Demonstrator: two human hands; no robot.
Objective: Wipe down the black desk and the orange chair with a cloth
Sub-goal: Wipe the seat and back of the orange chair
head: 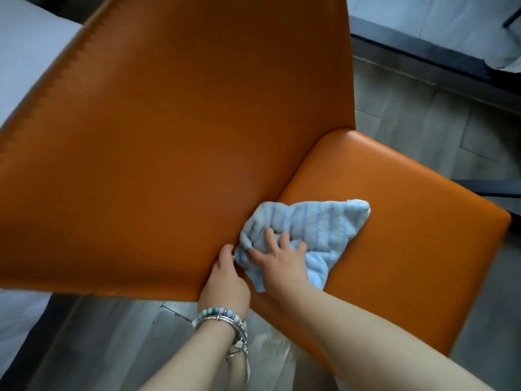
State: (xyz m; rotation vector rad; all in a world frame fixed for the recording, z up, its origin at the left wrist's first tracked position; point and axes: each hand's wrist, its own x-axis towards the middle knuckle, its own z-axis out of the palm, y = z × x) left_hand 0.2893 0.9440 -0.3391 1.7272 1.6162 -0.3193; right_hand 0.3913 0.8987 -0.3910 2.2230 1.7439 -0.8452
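Bracelets (222, 320) ring the left wrist, nearest the lens. Left hand (225, 277) lies at the near right edge of the orange chair's (174, 131) back (127, 207), touching the cloth's left corner; whether its fingers grasp anything cannot be told. Right hand (282, 266) rests on the blue cloth (318, 224), fingers (284, 240) spread and released, pressing it onto the seat (394, 221) just beside the back. Grey floor (423, 114) lies beyond.

Right hand (282, 263) presses blue cloth (318, 230) on orange chair (394, 221) seat (left hand (225, 280) beside).
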